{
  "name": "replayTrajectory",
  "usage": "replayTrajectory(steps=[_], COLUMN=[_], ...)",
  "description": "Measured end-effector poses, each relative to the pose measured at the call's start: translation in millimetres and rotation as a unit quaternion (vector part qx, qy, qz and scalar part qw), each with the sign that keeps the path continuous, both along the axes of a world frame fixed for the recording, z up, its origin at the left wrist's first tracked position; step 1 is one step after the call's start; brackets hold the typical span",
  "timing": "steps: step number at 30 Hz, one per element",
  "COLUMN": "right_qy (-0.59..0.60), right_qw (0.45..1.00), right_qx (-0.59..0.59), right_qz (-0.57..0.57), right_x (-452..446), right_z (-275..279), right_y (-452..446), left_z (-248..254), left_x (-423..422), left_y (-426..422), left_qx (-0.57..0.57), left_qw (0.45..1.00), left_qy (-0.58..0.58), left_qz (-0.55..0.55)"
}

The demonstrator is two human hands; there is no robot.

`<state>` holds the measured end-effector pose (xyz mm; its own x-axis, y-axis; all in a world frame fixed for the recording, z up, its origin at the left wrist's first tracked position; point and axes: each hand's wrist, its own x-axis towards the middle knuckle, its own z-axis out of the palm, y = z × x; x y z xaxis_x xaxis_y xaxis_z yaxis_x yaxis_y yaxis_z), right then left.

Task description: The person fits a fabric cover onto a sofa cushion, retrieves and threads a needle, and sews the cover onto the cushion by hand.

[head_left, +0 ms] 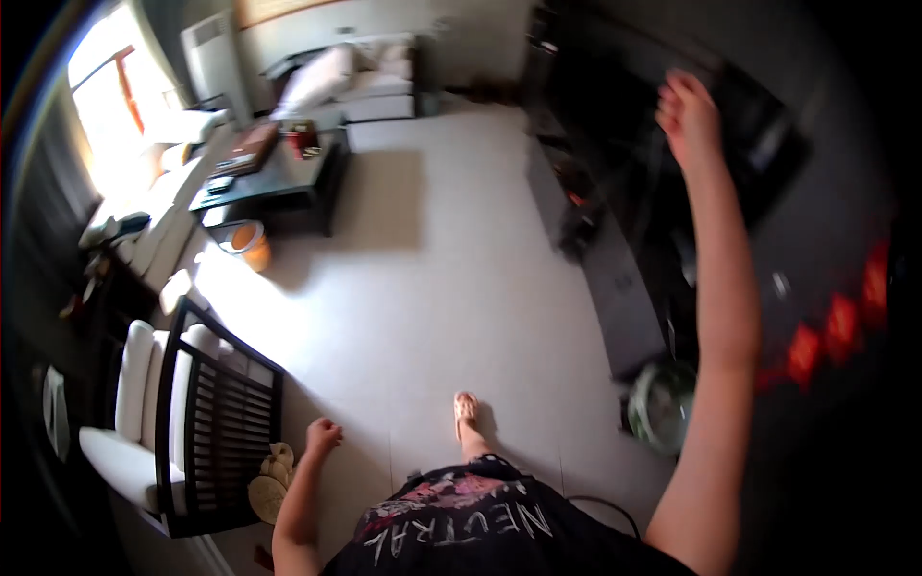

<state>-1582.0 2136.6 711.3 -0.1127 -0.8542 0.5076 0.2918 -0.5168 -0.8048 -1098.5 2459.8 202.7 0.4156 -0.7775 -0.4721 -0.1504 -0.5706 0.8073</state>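
My left hand [325, 435] hangs low beside my body, its fingers curled in and no object showing in it. Nearest to it is a dark slatted wooden armchair [230, 408] with white cushions. My right hand [688, 113] is raised high at the far end of my stretched arm, in front of the dark television [759, 125]. Its fingers are curled too, somewhat blurred, and nothing sticks out of them. A black printed shirt [461, 518] covers my body, and one sandalled foot [466, 411] shows on the pale tiled floor [451, 298].
A low dark cabinet [615, 288] runs along the right, with a round green glass bowl [663, 408] near its close end. On the left stand a glass-topped coffee table [274, 178] and an orange bin [250, 247]. A sofa [379, 86] is at the back.
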Motion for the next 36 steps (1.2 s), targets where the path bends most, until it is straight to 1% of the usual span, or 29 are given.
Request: replayTrajectory(steps=[2,3,4,5,6,7,8,9,10,11,12,13,14,15,16,17,18,19,20,22,25,29,31,34,36], right_qy=[-0.004,-0.003,0.064,0.113,0.197,0.265,0.326,0.423,0.348,0.542,0.523,0.578,0.587,0.498,0.405,0.400,0.436,0.464,0.471,0.471,0.458,0.441,0.433,0.429,0.436], right_qw=[1.000,0.998,0.997,0.993,0.980,0.963,0.942,0.898,0.896,0.766,0.728,0.678,0.616,0.630,0.630,0.621,0.619,0.622,0.631,0.646,0.668,0.685,0.689,0.682,0.672], right_qx=[0.021,0.046,0.017,0.037,0.017,0.053,0.024,-0.050,0.155,0.212,0.271,0.248,0.308,0.352,0.400,0.427,0.430,0.427,0.420,0.410,0.408,0.429,0.444,0.460,0.458], right_qz=[-0.020,-0.043,-0.034,-0.027,-0.027,0.008,0.077,0.111,0.229,0.275,0.351,0.381,0.426,0.480,0.528,0.522,0.492,0.463,0.451,0.439,0.421,0.390,0.376,0.372,0.386], right_x=[22,34,31,45,56,71,77,82,90,100,98,96,100,81,61,97,138,190,223,270,313,347,362,381,397], right_z=[-11,-14,-28,-37,-57,-79,-118,-162,-211,-226,-278,-326,-349,-422,-495,-484,-471,-434,-416,-389,-362,-356,-363,-381,-387], right_y=[-47,-67,-93,-103,-117,-126,-146,-165,-166,-168,-178,-184,-194,-213,-232,-263,-306,-347,-382,-443,-526,-635,-689,-775,-837], left_z=[-12,-37,-71,-101,-66,-6,6,40,46,10,6,16,22,23,24,25,25,26,29,39,66,104,111,107,101], left_x=[-5,2,4,0,-16,-38,-43,-56,-60,-64,-63,-54,-43,-29,-15,1,18,36,55,90,140,191,210,231,244], left_y=[-40,-51,-61,-62,-73,-89,-96,-106,-109,-113,-134,-168,-203,-238,-274,-312,-348,-385,-424,-502,-634,-813,-887,-980,-1024], left_qx=[0.060,0.072,0.087,0.164,0.184,0.206,0.164,0.103,-0.020,0.081,0.141,0.172,0.184,0.181,0.179,0.174,0.166,0.158,0.151,0.132,0.094,0.045,0.032,0.036,0.055], left_qw=[0.998,0.971,0.890,0.909,0.939,0.958,0.952,0.971,0.987,0.996,0.987,0.979,0.974,0.973,0.973,0.974,0.976,0.979,0.982,0.989,0.990,0.971,0.960,0.951,0.956], left_qy=[0.023,-0.150,-0.318,-0.279,-0.183,-0.091,-0.104,-0.093,-0.045,0.027,0.065,0.088,0.105,0.112,0.116,0.116,0.113,0.108,0.099,0.070,0.015,-0.043,-0.055,-0.052,-0.036], left_qz=[-0.017,-0.170,-0.315,-0.264,-0.226,-0.180,-0.235,-0.196,-0.155,-0.007,0.051,0.070,0.086,0.092,0.093,0.089,0.080,0.067,0.053,0.002,-0.102,-0.231,-0.272,-0.302,-0.286])
